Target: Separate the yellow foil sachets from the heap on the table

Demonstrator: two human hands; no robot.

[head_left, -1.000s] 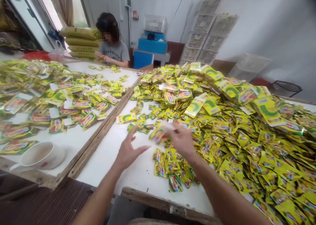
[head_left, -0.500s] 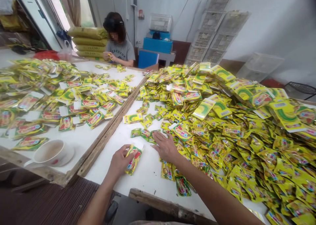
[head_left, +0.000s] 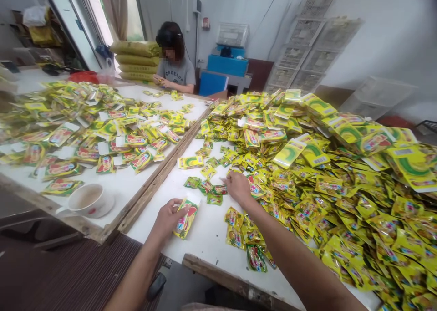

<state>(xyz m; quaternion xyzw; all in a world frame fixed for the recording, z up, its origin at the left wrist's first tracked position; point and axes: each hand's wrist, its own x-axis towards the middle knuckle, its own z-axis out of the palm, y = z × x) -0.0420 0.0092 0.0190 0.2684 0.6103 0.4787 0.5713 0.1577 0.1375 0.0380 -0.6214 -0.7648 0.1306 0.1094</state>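
Note:
My left hand (head_left: 170, 217) is wrapped round a small yellow-green carton (head_left: 187, 220), its white end flap standing open at the top. To the right, my right hand (head_left: 239, 186) is at the edge of the heap, fingers curled in; whatever they hold, if anything, is hidden. Just left of those fingers lie several small green sachets (head_left: 214, 198). A printed carton (head_left: 254, 186) shows partly behind my right hand. Yellow sachets (head_left: 235, 236) lie below it, beside a darker green sachet (head_left: 256, 257).
A big heap of yellow sachets (head_left: 307, 211) covers the right side, cartons (head_left: 290, 152) on top. Beyond a wooden rail (head_left: 153, 179), many cartons (head_left: 64, 167) cover the left table, near a cup (head_left: 87, 201). Across the table sits a person (head_left: 175, 69) handling something small.
My right hand has drawn away from the green sachets toward the heap, and its spread fingers have curled. My left hand still holds the carton. The whole view has shifted slightly.

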